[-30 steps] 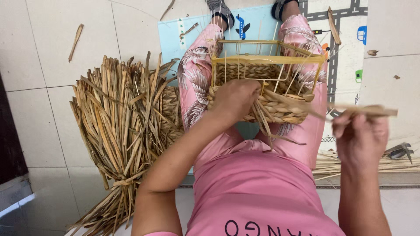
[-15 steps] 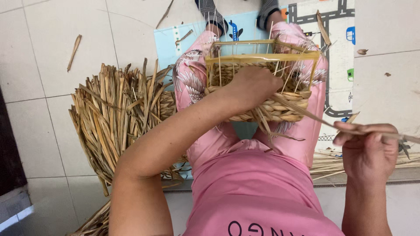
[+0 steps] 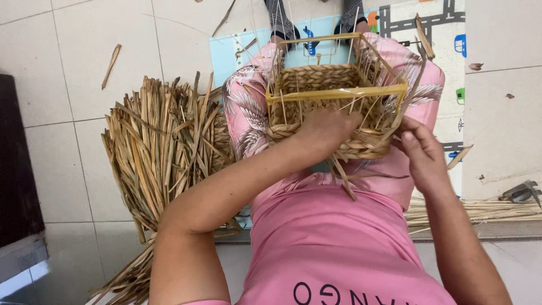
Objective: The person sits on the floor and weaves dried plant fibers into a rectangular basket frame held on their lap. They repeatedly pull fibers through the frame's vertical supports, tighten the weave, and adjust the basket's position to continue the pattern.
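A half-woven straw basket (image 3: 333, 79) on a yellow wire frame (image 3: 339, 93) rests on my lap, its braided walls partly built up. My left hand (image 3: 324, 133) presses against the near woven wall of the basket, fingers curled on the braid. My right hand (image 3: 420, 149) is at the basket's right near corner, pinching a dried straw strand (image 3: 412, 85) that runs up along the frame. Loose strand ends (image 3: 344, 175) hang from the near wall over my pink shirt.
A large bundle of dried straw leaves (image 3: 158, 152) lies on the tiled floor to my left. More straw (image 3: 480, 210) lies at my right. A patterned play mat (image 3: 406, 22) is under my feet. A dark metal tool (image 3: 522, 192) lies at the far right.
My right hand has come in from the right, where it was pulling a strand taut, to the basket's corner. The basket now sits lower and closer in view.
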